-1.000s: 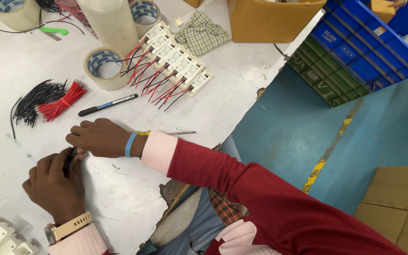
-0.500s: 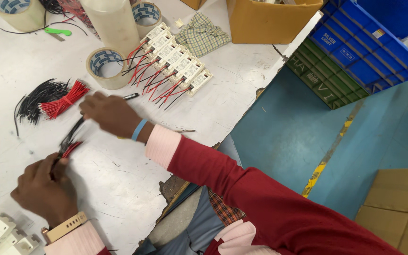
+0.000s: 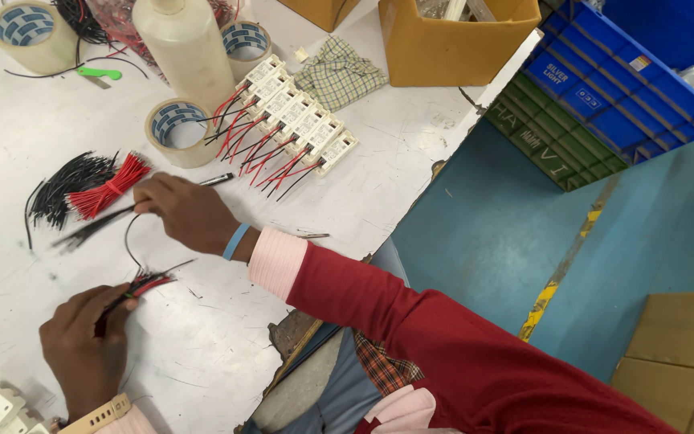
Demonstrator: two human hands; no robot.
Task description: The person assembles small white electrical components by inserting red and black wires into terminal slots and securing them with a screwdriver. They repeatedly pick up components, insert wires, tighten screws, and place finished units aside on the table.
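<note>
A small wire bundle sat clamped in the left hand at lower left; the right hand pinched one black wire above it.

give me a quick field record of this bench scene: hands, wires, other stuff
left hand: left hand pinches a small bunch of red and black wires
right hand: right hand pulls a single black wire out of that bunch
loose wires: black and red wire pile beside the right hand
pen: black pen partly under the right hand
modules: row of white modules with red and black leads
tape: tape roll next to a plastic bottle
surface: white table
</note>
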